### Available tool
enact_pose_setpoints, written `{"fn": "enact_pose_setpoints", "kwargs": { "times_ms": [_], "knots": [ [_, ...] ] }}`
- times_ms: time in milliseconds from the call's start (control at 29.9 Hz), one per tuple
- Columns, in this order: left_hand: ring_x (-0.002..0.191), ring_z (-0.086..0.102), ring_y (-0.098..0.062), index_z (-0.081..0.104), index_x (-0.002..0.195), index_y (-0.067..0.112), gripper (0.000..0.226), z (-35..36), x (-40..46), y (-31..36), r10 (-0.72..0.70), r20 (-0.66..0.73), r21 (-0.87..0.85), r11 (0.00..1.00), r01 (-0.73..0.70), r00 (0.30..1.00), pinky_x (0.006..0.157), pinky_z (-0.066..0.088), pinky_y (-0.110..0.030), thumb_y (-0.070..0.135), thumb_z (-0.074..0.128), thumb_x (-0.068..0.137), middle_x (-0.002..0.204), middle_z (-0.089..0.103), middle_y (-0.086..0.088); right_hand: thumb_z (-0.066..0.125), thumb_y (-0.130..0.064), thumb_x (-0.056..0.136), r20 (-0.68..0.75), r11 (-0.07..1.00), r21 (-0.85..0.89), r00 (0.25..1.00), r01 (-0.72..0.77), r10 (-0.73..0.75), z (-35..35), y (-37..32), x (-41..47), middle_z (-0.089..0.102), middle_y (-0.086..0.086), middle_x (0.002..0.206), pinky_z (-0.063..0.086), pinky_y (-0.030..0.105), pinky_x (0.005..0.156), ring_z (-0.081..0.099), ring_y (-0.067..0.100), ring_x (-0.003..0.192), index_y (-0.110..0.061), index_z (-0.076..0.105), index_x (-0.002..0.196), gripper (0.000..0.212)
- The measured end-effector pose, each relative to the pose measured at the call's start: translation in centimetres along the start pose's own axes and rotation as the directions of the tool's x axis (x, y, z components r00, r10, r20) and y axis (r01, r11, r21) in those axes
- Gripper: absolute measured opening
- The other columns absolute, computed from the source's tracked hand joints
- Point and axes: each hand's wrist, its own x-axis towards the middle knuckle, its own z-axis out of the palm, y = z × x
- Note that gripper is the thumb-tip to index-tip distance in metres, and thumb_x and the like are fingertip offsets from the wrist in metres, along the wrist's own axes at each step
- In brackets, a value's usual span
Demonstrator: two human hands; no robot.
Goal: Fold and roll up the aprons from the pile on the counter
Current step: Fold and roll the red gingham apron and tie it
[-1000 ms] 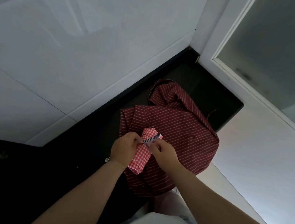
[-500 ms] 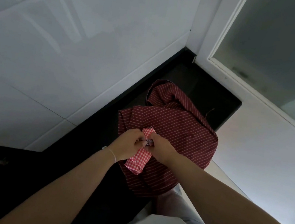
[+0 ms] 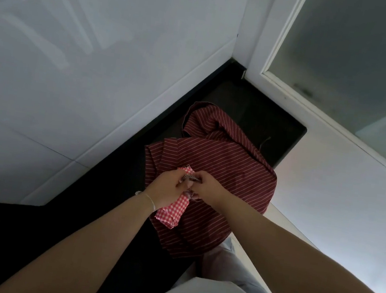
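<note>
The gingham roll (image 3: 172, 211) is held above the striped apron (image 3: 218, 172), which lies bunched on the black counter (image 3: 117, 180); the left hand (image 3: 165, 188) grips its upper end; the right hand (image 3: 207, 188) pinches a patterned strap (image 3: 191, 178) there. The cloth is probably light, soft and apt to unroll; grip across the roll, not the loose tail. The counter is narrow; a tiled wall (image 3: 72, 79) borders one side and the open edge lies nearest the body.
</note>
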Motion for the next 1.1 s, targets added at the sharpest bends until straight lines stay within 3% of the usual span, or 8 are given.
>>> {"fn": "enact_pose_setpoints", "kwargs": {
  "times_ms": [100, 167, 368, 536, 603, 703, 1004, 1105],
  "knots": [
    [0.090, 0.060, -0.006, 0.062, 0.102, 0.022, 0.011, 0.1, 0.0, -0.2, -0.028, 0.011, 0.024, 0.999, 0.027, 1.000, 0.083, 0.046, -0.024, 0.027, 0.058, 0.094, 0.093, 0.064, 0.008, 0.040, -0.009, 0.102, -0.150, 0.918, 0.391, 0.980, -0.063, 0.131, -0.1, -0.3, -0.7, 0.055, 0.005, 0.075, 0.057, 0.035, 0.080, 0.056, 0.012, 0.068, -0.004, 0.055, 0.112, 0.019],
    [0.087, 0.058, -0.003, 0.060, 0.088, 0.024, 0.005, 0.1, -0.2, -0.2, -0.017, 0.019, 0.025, 1.000, 0.017, 1.000, 0.080, 0.042, -0.021, 0.021, 0.062, 0.091, 0.089, 0.062, 0.009, 0.038, -0.014, 0.103, -0.241, 0.909, 0.417, 0.960, -0.027, 0.139, 0.3, 0.0, -1.2, 0.057, 0.007, 0.073, 0.057, 0.038, 0.083, 0.060, 0.014, 0.069, -0.007, 0.055, 0.112, 0.021],
    [0.080, 0.059, -0.005, 0.059, 0.083, 0.025, 0.009, -0.1, -0.6, 0.4, 0.000, 0.017, 0.058, 0.998, -0.001, 1.000, 0.069, 0.039, -0.014, 0.021, 0.065, 0.088, 0.080, 0.061, 0.011, 0.034, -0.018, 0.103, -0.303, 0.978, 0.028, 0.934, 0.206, -0.188, 1.7, -1.4, -2.4, 0.063, -0.004, 0.080, 0.053, 0.027, 0.076, 0.061, 0.011, 0.078, -0.017, 0.061, 0.093, 0.029],
    [0.081, 0.058, -0.001, 0.061, 0.093, 0.024, 0.003, -0.5, -1.0, 0.2, 0.015, 0.019, 0.081, 0.997, -0.017, 1.000, 0.074, 0.043, -0.016, 0.027, 0.061, 0.092, 0.083, 0.061, 0.012, 0.047, -0.010, 0.096, -0.196, 0.839, -0.416, 0.866, 0.352, -0.461, 0.9, -1.7, -2.0, 0.045, -0.003, 0.138, 0.034, 0.024, 0.105, 0.040, 0.008, 0.127, -0.021, 0.044, 0.138, 0.044],
    [0.084, 0.058, 0.000, 0.061, 0.089, 0.028, 0.004, -0.8, -1.1, -0.1, -0.010, 0.038, -0.014, 1.000, 0.010, 0.999, 0.076, 0.042, -0.016, 0.024, 0.061, 0.092, 0.086, 0.063, 0.011, 0.047, 0.000, 0.090, -0.105, 0.796, -0.517, 0.900, 0.313, -0.422, -0.2, -0.3, -1.7, 0.032, -0.006, 0.147, 0.035, 0.025, 0.105, 0.035, 0.009, 0.130, -0.026, 0.025, 0.148, 0.067],
    [0.093, 0.063, -0.008, 0.066, 0.095, 0.028, 0.010, -0.7, -1.0, -0.3, -0.071, 0.070, -0.131, 0.988, 0.080, 0.995, 0.086, 0.046, -0.025, 0.020, 0.061, 0.091, 0.094, 0.068, 0.005, 0.045, -0.009, 0.096, 0.001, 0.773, -0.586, 0.954, 0.243, -0.300, -0.3, 1.6, -1.3, 0.042, -0.008, 0.139, 0.043, 0.025, 0.095, 0.051, 0.013, 0.117, -0.030, 0.034, 0.145, 0.053],
    [0.089, 0.061, -0.006, 0.067, 0.083, 0.028, 0.011, -1.2, -0.7, -0.1, -0.069, 0.067, -0.132, 0.988, 0.077, 0.995, 0.090, 0.045, -0.026, 0.019, 0.063, 0.090, 0.087, 0.068, 0.009, 0.053, -0.029, 0.096, -0.223, 0.863, -0.495, 0.945, 0.102, -0.239, 0.6, 1.7, -1.2, 0.056, -0.008, 0.114, 0.043, 0.022, 0.083, 0.054, 0.009, 0.100, -0.024, 0.055, 0.123, 0.028],
    [0.088, 0.063, -0.006, 0.068, 0.081, 0.029, 0.013, -1.2, -0.8, -0.3, -0.070, 0.068, -0.186, 0.979, 0.081, 0.995, 0.089, 0.046, -0.025, 0.019, 0.065, 0.089, 0.084, 0.069, 0.010, 0.050, -0.027, 0.098, -0.222, 0.760, -0.647, 0.939, 0.060, -0.264, 1.1, 1.8, -1.3, 0.054, -0.001, 0.111, 0.048, 0.029, 0.083, 0.057, 0.017, 0.097, -0.014, 0.059, 0.115, 0.023]
  ]
}}
